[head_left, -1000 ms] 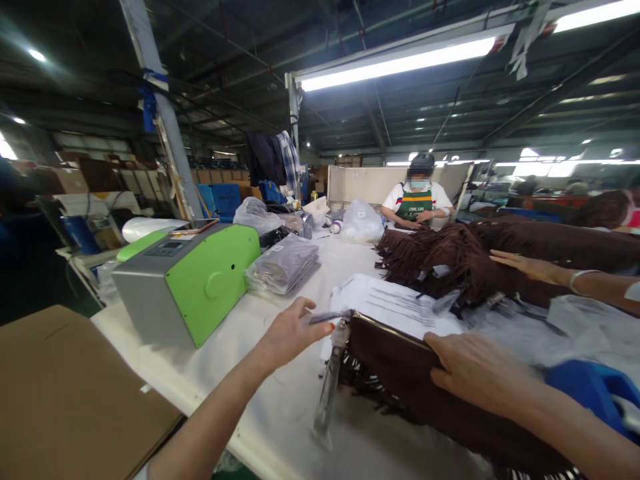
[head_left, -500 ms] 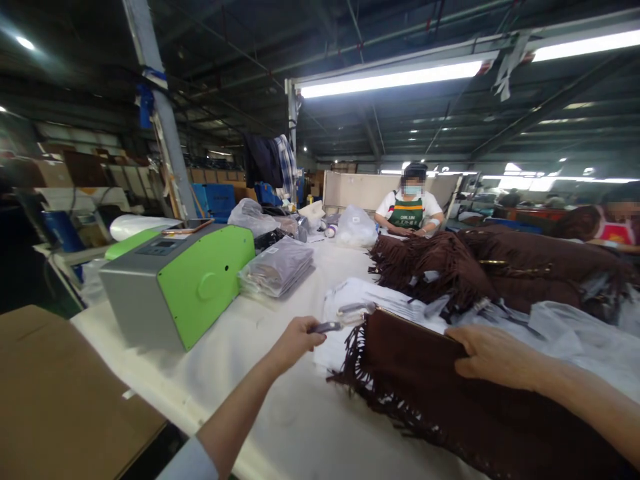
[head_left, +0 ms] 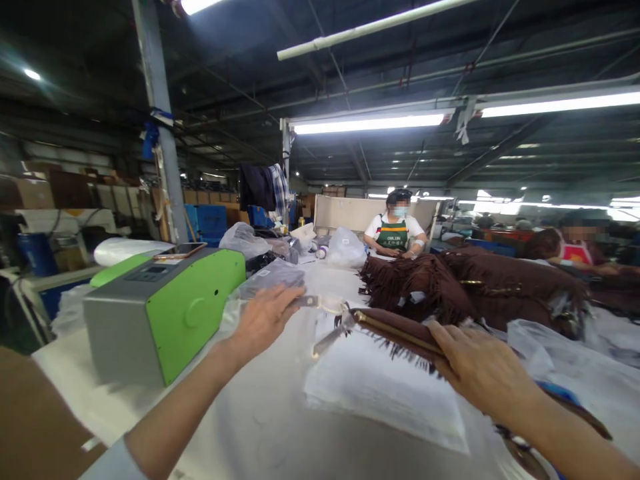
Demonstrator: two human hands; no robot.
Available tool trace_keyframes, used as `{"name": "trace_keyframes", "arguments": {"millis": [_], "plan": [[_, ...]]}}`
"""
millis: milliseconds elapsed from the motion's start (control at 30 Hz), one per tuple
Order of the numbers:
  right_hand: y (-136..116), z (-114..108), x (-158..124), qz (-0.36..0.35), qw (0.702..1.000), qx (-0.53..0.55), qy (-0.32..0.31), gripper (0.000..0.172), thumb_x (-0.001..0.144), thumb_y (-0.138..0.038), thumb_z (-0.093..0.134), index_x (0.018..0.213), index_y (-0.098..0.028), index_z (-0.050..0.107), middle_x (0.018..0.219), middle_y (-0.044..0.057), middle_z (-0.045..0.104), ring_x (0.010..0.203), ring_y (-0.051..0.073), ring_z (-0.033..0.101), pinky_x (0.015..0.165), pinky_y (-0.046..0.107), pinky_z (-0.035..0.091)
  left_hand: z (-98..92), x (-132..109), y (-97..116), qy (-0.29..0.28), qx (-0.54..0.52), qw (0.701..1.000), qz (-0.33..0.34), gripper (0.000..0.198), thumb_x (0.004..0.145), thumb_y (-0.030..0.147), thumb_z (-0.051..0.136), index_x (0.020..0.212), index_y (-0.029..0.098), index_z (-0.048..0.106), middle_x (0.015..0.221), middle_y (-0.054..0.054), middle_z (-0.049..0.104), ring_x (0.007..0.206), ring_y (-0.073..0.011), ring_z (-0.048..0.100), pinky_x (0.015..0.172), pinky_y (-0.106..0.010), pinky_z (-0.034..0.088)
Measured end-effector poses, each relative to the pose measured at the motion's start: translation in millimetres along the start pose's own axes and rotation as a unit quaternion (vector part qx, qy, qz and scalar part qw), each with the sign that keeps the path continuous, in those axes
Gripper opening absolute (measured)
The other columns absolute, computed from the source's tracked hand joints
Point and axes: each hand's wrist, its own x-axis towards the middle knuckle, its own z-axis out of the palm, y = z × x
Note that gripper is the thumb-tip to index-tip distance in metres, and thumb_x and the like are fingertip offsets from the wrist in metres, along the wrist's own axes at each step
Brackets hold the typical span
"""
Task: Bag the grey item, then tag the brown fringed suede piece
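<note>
A dark brown fringed bag (head_left: 400, 330) is held above the table, its gold zipper edge turned up toward me. My right hand (head_left: 475, 357) is closed around the bag's zippered top edge. On the left, my left hand (head_left: 265, 319) pinches the end of a greyish strap (head_left: 311, 302), which runs to the bag's near corner. A second short strap piece (head_left: 327, 341) hangs from that same corner. Beneath the bag lies a flat white plastic sheet or bag (head_left: 385, 400).
A green and grey machine (head_left: 195, 313) stands left, with a phone (head_left: 181, 251) on top. Packed plastic bags (head_left: 270, 275) lie beside it. Brown fringed bags (head_left: 480, 280) are heaped at right near clear plastic (head_left: 530, 340). A co-worker (head_left: 397, 227) sits across the table (head_left: 260, 413).
The bag has been lifted and tipped, so its broad side no longer shows and the white plastic below is exposed. My left hand has moved left and up, pulling the strap outward.
</note>
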Motion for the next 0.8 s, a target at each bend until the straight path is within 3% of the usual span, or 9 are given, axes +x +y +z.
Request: {"name": "trace_keyframes", "arguments": {"millis": [67,100,233,333,433,500,600,700,800], "plan": [[-31.1,26.6,-31.4,-0.017,0.991,-0.046,0.12,0.038,0.071,-0.011,0.048,0.109,-0.006,0.053,0.09,0.014,0.066,0.073,0.025,0.061,0.063,0.035,0.045,15.7,-35.1,-12.8,0.03,0.123,0.987,0.103,0.036,0.086,0.011,0.037,0.119,0.019,0.05,0.088,-0.006,0.059,0.08,-0.0204,0.052,0.071,-0.034,0.038],[-50.7,42.1,-49.9,-0.021,0.988,-0.061,0.143,0.041,0.071,-0.007,0.046,0.112,-0.004,0.051,0.096,0.017,0.065,0.076,0.026,0.061,0.064,0.037,0.045,28.6,-57.8,-19.8,0.024,0.162,0.976,0.142,0.04,0.085,0.006,0.035,0.121,0.019,0.048,0.085,-0.006,0.058,0.077,-0.0197,0.051,0.069,-0.033,0.038],[-126.8,89.7,-119.0,-0.075,0.987,-0.042,0.137,0.044,0.07,0.004,0.034,0.107,-0.008,0.053,0.096,0.014,0.067,0.082,0.024,0.061,0.066,0.037,0.046,85.3,-158.1,-39.0,-0.113,0.189,0.952,0.214,0.047,0.078,-0.004,0.037,0.12,0.016,0.048,0.081,-0.005,0.057,0.069,-0.0171,0.05,0.066,-0.032,0.038],[-151.1,100.3,-140.4,-0.1,0.989,-0.034,0.106,0.045,0.068,0.006,0.033,0.106,-0.006,0.053,0.096,0.016,0.066,0.083,0.025,0.06,0.069,0.039,0.046,106.9,-202.8,-41.7,-0.171,0.177,0.955,0.163,0.049,0.078,-0.003,0.039,0.123,0.015,0.045,0.091,-0.008,0.058,0.076,-0.0179,0.053,0.069,-0.032,0.04],[-149.9,101.6,-139.6,-0.106,0.989,-0.022,0.097,0.044,0.068,0.007,0.035,0.108,-0.003,0.052,0.096,0.019,0.066,0.082,0.026,0.06,0.068,0.041,0.045,106.6,-210.4,-37.1,-0.179,0.167,0.963,0.114,0.052,0.079,-0.003,0.036,0.125,0.018,0.043,0.096,-0.008,0.058,0.081,-0.0187,0.053,0.072,-0.034,0.041],[-145.7,101.5,-136.1,-0.111,0.988,-0.012,0.104,0.049,0.067,0.007,0.035,0.113,-0.002,0.048,0.096,0.019,0.066,0.082,0.026,0.06,0.068,0.041,0.045,100.9,-206.9,-28.0,-0.161,0.157,0.97,0.089,0.057,0.075,-0.004,0.035,0.127,0.019,0.042,0.106,-0.01,0.057,0.095,-0.0221,0.052,0.082,-0.039,0.039],[-142.7,100.1,-132.6,-0.102,0.988,-0.006,0.117,0.064,0.067,0.008,0.034,0.131,0.002,0.032,0.094,0.018,0.068,0.079,0.025,0.061,0.066,0.039,0.043,97.8,-201.6,-5.3,-0.133,0.111,0.982,0.069,0.066,0.069,-0.004,0.036,0.131,0.018,0.037,0.125,-0.011,0.048,0.117,-0.0258,0.04,0.097,-0.046,0.028],[-142.4,95.5,-131.7,-0.087,0.99,0.002,0.11,0.074,0.068,0.008,0.032,0.139,0.002,0.01,0.092,0.016,0.069,0.079,0.024,0.061,0.067,0.039,0.042,107.9,-196.7,18.4,-0.12,0.038,0.991,0.04,0.055,0.074,0.006,0.043,0.128,0.014,0.037,0.122,-0.012,0.05,0.115,-0.0243,0.04,0.096,-0.042,0.03],[-142.0,91.9,-132.2,-0.057,0.994,0.06,0.075,0.074,0.073,0.004,0.029,0.142,-0.007,0.003,0.096,0.012,0.069,0.083,0.023,0.061,0.068,0.037,0.042,121.1,-193.1,28.6,-0.127,-0.003,0.992,-0.014,0.046,0.079,0.016,0.049,0.123,0.012,0.039,0.108,-0.011,0.055,0.102,-0.0231,0.047,0.088,-0.04,0.037]]}}
